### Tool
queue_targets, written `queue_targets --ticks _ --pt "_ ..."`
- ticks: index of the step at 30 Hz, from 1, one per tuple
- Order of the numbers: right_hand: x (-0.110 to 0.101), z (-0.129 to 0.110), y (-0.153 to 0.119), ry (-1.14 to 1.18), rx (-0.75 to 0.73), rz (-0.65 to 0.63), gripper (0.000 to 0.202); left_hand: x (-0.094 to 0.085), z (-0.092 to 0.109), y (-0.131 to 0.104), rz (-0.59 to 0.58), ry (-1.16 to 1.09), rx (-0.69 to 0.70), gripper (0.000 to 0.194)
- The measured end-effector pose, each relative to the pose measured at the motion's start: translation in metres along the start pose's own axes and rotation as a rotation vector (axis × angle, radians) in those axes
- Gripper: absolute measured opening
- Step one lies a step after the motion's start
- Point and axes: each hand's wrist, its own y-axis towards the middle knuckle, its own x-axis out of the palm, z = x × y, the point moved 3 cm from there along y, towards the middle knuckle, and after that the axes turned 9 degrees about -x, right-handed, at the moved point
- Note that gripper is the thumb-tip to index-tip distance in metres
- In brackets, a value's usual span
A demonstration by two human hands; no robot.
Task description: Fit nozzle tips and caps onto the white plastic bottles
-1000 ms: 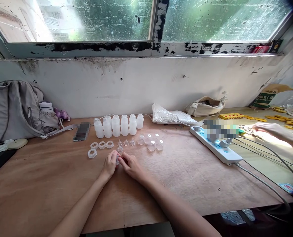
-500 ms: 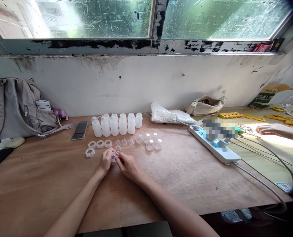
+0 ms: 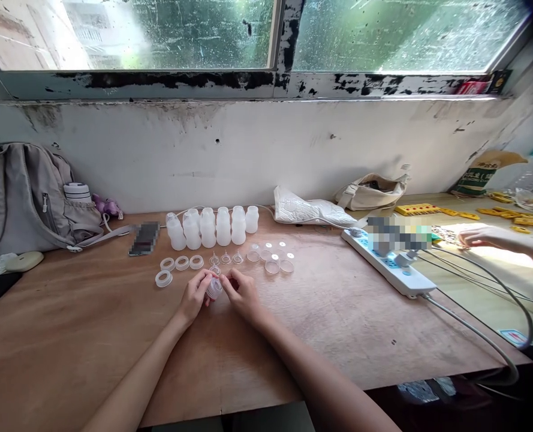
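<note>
"Left-hand fingers (image 3: pixel 201 280), state?"
"Grasping a clear round part (image 3: pixel 214 289), over the tabletop (image 3: pixel 90 312), on the near side of the bottles (image 3: pixel 208 229)."
"Right-hand fingers (image 3: pixel 228 288)?"
"At its rim; whether gripping, cannot tell."

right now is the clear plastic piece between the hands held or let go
Held: the left hand is wrapped around one side of the clear plastic piece.

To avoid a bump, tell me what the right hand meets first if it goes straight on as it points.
Probably the clear part in the left hand; the right hand is so close that it may already touch it, depth being unclear.
</note>
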Motion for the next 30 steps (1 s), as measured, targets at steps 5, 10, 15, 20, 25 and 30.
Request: queue_targets --ticks 5,10,15,20,25,30 --pt "-0.003 0.010 0.000 0.071 0.079 0.071 0.019 0.006 0.005 -0.001 -0.075 -0.014 0.090 0.031" --pt "-0.002 0.017 0.000 0.069 0.095 0.068 0.019 0.004 0.002 0.000 -0.016 0.095 0.119 0.039" --pt "-0.002 0.014 -0.001 -0.074 -0.011 0.025 0.016 -0.003 0.009 -0.004 0.068 0.469 0.250 0.034" --pt "0.002 0.013 -0.005 -0.165 -0.119 -0.069 0.015 -0.002 0.010 -0.006 0.101 0.697 0.372 0.027" --pt "0.002 0.012 -0.006 -0.181 -0.117 -0.035 0.015 0.002 0.001 -0.002 0.077 0.763 0.385 0.031" --pt "-0.003 0.010 -0.004 -0.159 -0.105 0.030 0.013 0.002 -0.002 -0.001 0.083 0.792 0.394 0.029"
